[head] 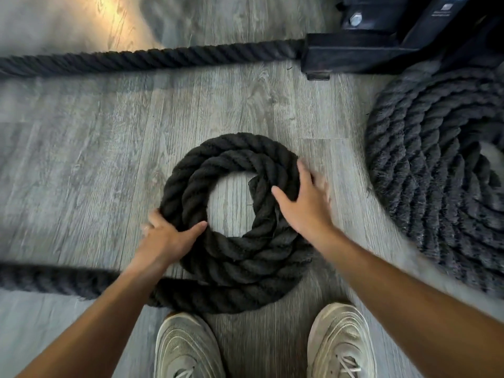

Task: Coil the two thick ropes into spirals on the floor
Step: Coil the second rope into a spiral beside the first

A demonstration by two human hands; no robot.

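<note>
A small spiral of thick black rope [231,159] lies on the grey wood floor in front of me, a few turns wide with a bare hole in its middle. Its loose tail [54,279] runs off to the left. My left hand [166,236] grips the coil's lower-left side, thumb in the hole and fingers round the outside. My right hand [302,200] lies over the coil's right side with fingers spread. A larger finished rope coil [425,159] sits at the right edge, partly cut off by the frame.
A straight stretch of rope [152,58] crosses the floor at the back and meets a black metal frame base [362,50] at the top right. My two pale sneakers [188,347] stand just below the small coil.
</note>
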